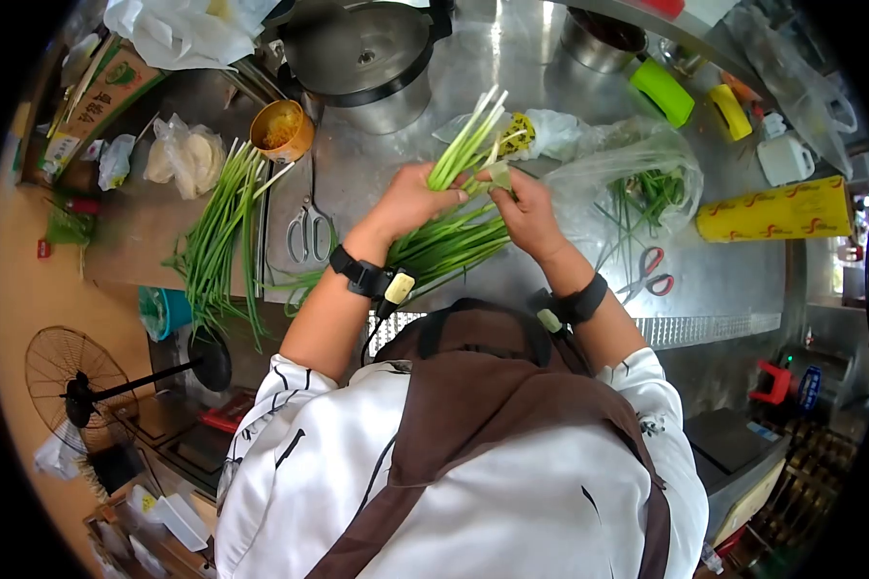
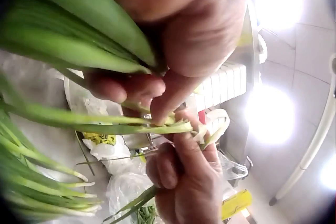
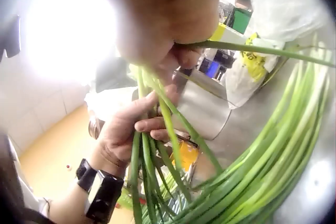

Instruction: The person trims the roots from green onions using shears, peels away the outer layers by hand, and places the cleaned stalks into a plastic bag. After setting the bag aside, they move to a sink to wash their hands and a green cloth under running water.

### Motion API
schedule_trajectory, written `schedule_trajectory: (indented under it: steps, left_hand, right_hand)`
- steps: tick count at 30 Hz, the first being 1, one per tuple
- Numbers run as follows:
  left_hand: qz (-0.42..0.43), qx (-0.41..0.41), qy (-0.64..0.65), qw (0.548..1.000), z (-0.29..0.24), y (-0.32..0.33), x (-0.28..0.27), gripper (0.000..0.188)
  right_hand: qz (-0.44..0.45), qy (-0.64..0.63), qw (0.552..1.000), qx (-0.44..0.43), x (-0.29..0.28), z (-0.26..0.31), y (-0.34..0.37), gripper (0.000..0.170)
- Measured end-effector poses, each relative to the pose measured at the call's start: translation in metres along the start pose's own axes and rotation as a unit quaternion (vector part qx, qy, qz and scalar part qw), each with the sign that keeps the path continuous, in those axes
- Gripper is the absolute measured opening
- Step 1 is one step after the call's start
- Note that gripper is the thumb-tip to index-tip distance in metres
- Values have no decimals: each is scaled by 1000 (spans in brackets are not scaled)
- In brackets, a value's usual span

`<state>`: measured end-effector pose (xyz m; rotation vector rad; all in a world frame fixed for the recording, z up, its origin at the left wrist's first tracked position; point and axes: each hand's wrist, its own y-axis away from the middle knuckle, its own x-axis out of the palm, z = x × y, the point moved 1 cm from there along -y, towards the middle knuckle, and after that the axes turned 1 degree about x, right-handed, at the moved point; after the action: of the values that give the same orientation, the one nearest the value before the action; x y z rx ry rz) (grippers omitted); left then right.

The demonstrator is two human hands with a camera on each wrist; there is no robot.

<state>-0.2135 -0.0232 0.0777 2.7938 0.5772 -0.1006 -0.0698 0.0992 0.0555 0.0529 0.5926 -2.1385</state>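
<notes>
In the head view the left hand (image 1: 410,205) grips a bundle of green stalks (image 1: 465,145), pale ends pointing up and away. Close beside it, the right hand (image 1: 528,214) pinches a thin strip at the stalks' pale part. The left wrist view shows the right hand's (image 2: 186,176) thumb and fingertips on a peeled, curling piece (image 2: 214,129) next to the left fingers. More long green stalks (image 3: 262,166) lie below the hands on the metal counter. In the right wrist view the left hand (image 3: 126,129) has its fingers around several stalks.
Another stalk pile (image 1: 224,227), grey-handled scissors (image 1: 309,232) and an orange bowl (image 1: 282,130) are at the left. A large pot (image 1: 362,58) stands behind. At the right are a plastic bag with greens (image 1: 652,188), red-handled scissors (image 1: 655,270) and a yellow roll box (image 1: 772,209).
</notes>
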Motion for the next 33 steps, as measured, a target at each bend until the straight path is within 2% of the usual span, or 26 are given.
schedule_trajectory:
  steps: [4,6,7,8,10,11,13,16,18,20,22,24,26,27,28,29,30,31,32,33]
  left_hand:
    - [-22,-28,10,999,-2,5,-5,22]
    - [-15,-32,13,999,-1,9,-9,22]
    - [-11,-35,17,999,-1,10,-12,21]
    - [-12,-35,16,999,0,12,-15,21]
    - [-5,-44,-11,999,4,15,-21,20]
    - [-5,-44,-11,999,6,17,-23,20]
    - [-18,-53,43,997,11,22,-29,17]
    - [-32,-53,1,998,13,27,-36,18]
    - [-51,-47,-5,998,7,33,-38,19]
    - [-69,-44,-11,997,5,38,-43,21]
    - [-132,12,-63,989,5,41,-51,21]
    - [-188,39,-132,972,2,47,-64,18]
    - [-224,76,-88,968,-13,51,-64,19]
    - [-222,76,-89,968,-16,50,-63,19]
    - [-185,83,-55,978,-18,49,-59,20]
    - [-146,90,-20,985,-19,47,-54,21]
    - [-146,90,-21,985,-19,45,-45,21]
    - [-111,37,-109,987,-17,39,-30,25]
    - [-74,-17,-195,978,-11,33,-16,29]
    - [-45,-14,-258,965,13,21,-6,31]
  right_hand:
    - [-66,16,996,66,-21,2,-2,16]
    - [-100,-161,961,203,-35,-7,-4,15]
    - [-136,-198,954,183,-36,-7,-5,14]
    - [-135,-199,953,182,-40,-6,-7,14]
    - [-223,-259,925,165,-57,-6,-11,14]
    - [-223,-260,925,165,-66,-8,-12,14]
    - [-247,-334,897,149,-84,-11,-12,14]
    - [-253,-345,888,168,-102,-2,-5,14]
    - [-221,-365,889,166,-125,-2,5,15]
    - [-243,-370,884,154,-144,3,12,18]
    - [-254,-404,867,140,-160,27,17,20]
    - [-269,-436,849,127,-181,28,28,22]
    - [-202,-506,836,61,-208,16,42,26]
    - [-323,-449,824,124,-213,16,48,24]
    - [-324,-449,824,124,-218,9,52,24]
    - [-233,-506,822,116,-221,-1,57,24]
    - [-139,-558,811,106,-222,-6,60,23]
    - [-284,-496,785,240,-204,6,55,22]
    - [-232,-501,792,260,-196,-7,57,24]
    - [-214,-478,800,293,-184,-12,58,25]
